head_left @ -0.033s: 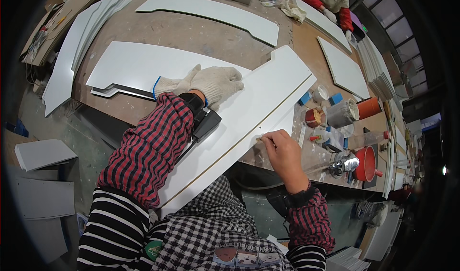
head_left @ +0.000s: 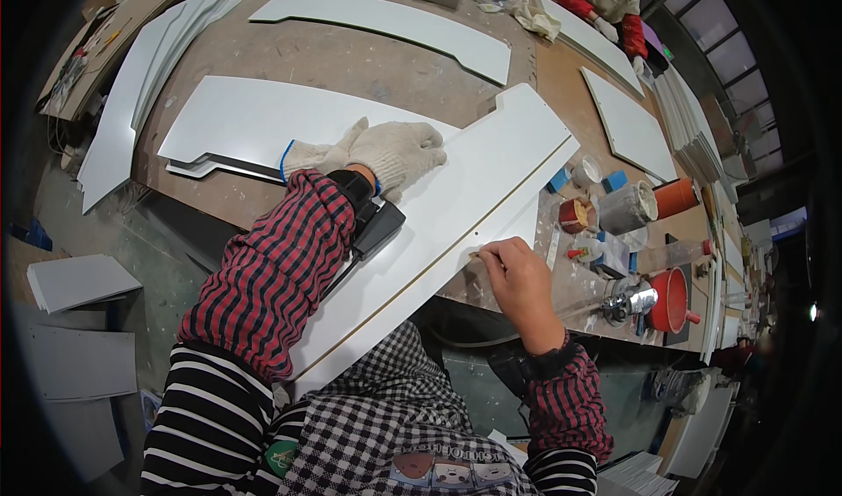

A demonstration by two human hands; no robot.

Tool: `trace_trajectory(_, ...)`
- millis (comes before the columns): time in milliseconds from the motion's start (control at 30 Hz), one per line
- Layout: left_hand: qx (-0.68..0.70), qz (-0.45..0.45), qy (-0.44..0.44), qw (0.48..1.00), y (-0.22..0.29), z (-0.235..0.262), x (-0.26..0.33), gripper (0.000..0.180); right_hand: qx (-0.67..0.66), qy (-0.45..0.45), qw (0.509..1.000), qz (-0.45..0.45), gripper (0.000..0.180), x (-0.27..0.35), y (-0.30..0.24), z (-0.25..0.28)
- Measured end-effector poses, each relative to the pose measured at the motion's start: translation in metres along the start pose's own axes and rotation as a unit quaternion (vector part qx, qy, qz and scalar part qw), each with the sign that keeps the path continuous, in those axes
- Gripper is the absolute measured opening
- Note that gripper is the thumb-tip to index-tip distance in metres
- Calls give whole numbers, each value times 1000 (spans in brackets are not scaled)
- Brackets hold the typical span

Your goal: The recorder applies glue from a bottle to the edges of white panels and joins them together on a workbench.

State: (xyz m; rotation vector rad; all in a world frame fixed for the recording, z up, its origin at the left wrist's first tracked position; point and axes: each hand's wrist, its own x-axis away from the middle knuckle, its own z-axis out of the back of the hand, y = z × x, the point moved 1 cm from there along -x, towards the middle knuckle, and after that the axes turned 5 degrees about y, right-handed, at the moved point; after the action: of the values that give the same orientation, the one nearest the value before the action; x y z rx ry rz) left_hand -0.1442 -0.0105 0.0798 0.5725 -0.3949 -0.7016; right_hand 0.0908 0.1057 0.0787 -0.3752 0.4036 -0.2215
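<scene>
Head: left hand [head_left: 399, 156] on panel [head_left: 481, 170]

- Hands of the wearer: two, the gloved left hand [head_left: 395, 156] and the bare right hand [head_left: 519, 272]
- Small brownish piece [head_left: 474, 255]: one
- White panel with a brown line [head_left: 447, 202]: one
- Co-worker [head_left: 607, 3]: one
- Stacks of white sheets [head_left: 145, 84]: at least two, sheets too overlapped to count
- Blue blocks [head_left: 559, 179]: at least two
- Orange container [head_left: 674, 198]: one
- Red pot [head_left: 670, 301]: one
- Clear bottle with red cap [head_left: 674, 256]: one
- Checked apron [head_left: 368, 426]: one
</scene>
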Motion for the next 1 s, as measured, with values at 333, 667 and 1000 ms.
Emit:
trace_trajectory(333,-4,-2,4,1000,-2,-1,-1,46,4,-19,1000,1,7,2,-5,3)
trace_trajectory(667,-7,-11,2,1000,-2,0,-1,48,-6,-16,1000,13,7,3,-8,0)
trace_trajectory(1000,-25,-32,16,999,-5,-3,-5,48,-30,13,999,-24,6,2,-2,3)
